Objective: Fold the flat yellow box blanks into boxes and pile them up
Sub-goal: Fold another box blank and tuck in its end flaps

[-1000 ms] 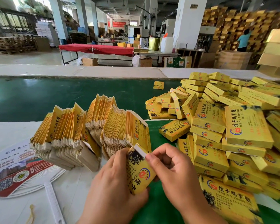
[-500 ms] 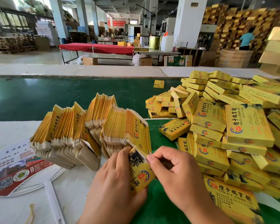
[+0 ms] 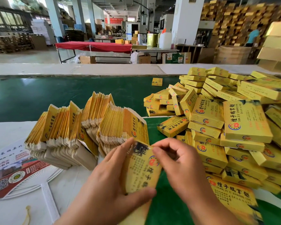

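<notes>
- Done: a large pile of folded boxes lies right.
- In hand: our left hand grips one box; our right hand pinches its top flap.
- Left: the fanned stack of flat blanks waits, far left.

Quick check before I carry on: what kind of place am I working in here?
Most likely a packaging factory floor. A green conveyor belt runs past the bench, a heap of folded yellow boxes sits beside stacked flat blanks, and cartons are piled high at the back.

Daylit factory hall: white pillars, a red-draped table, pale concrete floor.
</notes>
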A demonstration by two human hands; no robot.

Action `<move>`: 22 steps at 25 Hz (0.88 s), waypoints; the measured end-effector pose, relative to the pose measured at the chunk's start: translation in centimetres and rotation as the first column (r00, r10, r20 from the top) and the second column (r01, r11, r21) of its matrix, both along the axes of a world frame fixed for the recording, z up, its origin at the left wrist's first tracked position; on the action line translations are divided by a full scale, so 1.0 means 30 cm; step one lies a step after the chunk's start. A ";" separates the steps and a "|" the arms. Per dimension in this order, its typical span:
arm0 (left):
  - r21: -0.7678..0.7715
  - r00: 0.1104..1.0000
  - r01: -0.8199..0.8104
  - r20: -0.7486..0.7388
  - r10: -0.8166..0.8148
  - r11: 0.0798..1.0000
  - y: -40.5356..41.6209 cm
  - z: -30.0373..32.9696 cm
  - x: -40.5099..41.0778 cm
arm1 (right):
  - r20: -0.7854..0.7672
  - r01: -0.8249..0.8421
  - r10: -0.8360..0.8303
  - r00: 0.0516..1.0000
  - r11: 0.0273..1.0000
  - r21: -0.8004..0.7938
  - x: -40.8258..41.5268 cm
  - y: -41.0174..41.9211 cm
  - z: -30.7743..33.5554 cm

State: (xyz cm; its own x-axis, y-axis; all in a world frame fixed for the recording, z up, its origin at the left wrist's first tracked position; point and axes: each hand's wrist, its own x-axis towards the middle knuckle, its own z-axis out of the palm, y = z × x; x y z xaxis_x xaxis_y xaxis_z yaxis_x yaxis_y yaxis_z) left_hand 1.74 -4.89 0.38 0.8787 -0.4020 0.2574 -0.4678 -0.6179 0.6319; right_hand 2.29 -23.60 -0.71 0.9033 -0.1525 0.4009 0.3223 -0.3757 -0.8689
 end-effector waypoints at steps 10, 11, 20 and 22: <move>-0.332 0.954 0.252 0.243 -0.175 0.909 0.050 0.041 0.039 | -0.493 -0.053 0.398 0.773 0.816 0.576 0.012 0.006 -0.003; -0.362 0.963 0.205 0.239 -0.122 0.909 0.053 0.031 0.034 | -0.505 -0.094 0.389 0.771 0.853 0.514 0.011 0.013 -0.014; -0.374 0.982 -0.048 -0.189 -0.025 0.926 0.055 -0.050 0.103 | -0.118 -0.345 0.338 0.934 0.938 -0.046 -0.002 -0.034 0.002; -0.332 0.991 -0.060 -0.130 0.017 0.941 0.051 -0.054 0.101 | -0.128 -0.309 0.293 0.947 0.942 -0.131 -0.002 -0.032 0.002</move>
